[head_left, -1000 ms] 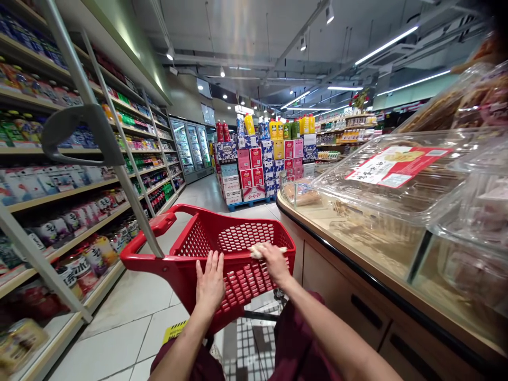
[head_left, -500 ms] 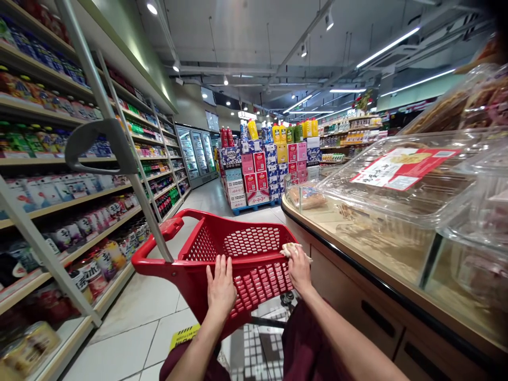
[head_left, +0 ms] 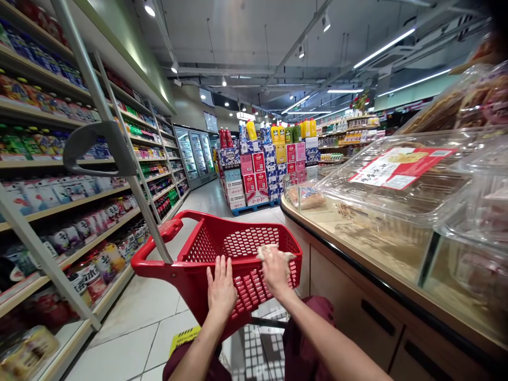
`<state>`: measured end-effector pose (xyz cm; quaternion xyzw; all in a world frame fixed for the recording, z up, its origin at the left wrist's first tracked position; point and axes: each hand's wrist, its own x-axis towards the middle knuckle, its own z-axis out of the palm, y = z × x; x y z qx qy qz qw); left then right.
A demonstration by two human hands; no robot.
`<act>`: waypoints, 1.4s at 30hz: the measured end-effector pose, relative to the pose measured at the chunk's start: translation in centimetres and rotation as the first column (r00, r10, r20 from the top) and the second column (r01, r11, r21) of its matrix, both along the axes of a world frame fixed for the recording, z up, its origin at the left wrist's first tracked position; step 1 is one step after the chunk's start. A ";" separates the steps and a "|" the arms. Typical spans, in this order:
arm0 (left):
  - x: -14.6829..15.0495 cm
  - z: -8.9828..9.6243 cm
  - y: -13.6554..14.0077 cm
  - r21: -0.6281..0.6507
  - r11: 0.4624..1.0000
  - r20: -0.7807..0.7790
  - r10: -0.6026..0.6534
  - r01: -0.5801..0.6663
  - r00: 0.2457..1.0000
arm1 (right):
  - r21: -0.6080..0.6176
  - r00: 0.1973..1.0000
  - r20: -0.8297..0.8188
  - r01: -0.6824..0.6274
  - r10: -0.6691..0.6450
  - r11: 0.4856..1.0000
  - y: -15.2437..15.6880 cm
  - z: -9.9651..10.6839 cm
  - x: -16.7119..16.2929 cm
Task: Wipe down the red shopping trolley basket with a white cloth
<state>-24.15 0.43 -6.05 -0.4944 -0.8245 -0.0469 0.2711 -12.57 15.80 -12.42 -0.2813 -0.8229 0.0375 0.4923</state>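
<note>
A red plastic shopping cart (head_left: pixel 242 286) with a perforated basket stands sideways in front of me. On its near side wall rests my left hand (head_left: pixel 221 286), fingers stretched out and holding nothing. Farther right along the same rim, my right hand (head_left: pixel 274 270) presses a pale cloth (head_left: pixel 268 251) against the top edge. Part of the cloth is hidden beneath the fingers. The inside of the basket shows bare red walls; its floor is mostly out of sight.
Drink shelves (head_left: pixel 71 206) line the left, with a grey-handled metal pole (head_left: pixel 95 148) before them. To the right stands a wooden counter (head_left: pixel 349 296) with clear plastic food boxes (head_left: pixel 400 174). Stacked cartons (head_left: pixel 256 180) sit ahead; a yellow floor sign (head_left: pixel 184 337) is low left.
My right hand has slid the cloth leftward along the rim, from the basket's right corner toward my left hand. The left hand has stayed in place.
</note>
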 end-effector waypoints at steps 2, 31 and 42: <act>-0.1 0.0 -0.1 -0.011 1.000 -0.014 -0.014 0.014 1.000 | 0.028 0.997 0.044 -0.067 0.066 0.997 -1.1 0.2 -1.0; 0.4 -0.6 0.1 -0.079 0.995 0.009 -0.057 0.058 0.998 | -0.218 0.972 0.171 0.195 -0.160 0.956 -1.5 1.3 -0.6; 0.3 0.4 -0.2 -0.094 0.995 0.029 -0.034 0.037 0.999 | -0.177 0.983 0.155 0.128 -0.101 0.976 -0.8 2.9 -0.5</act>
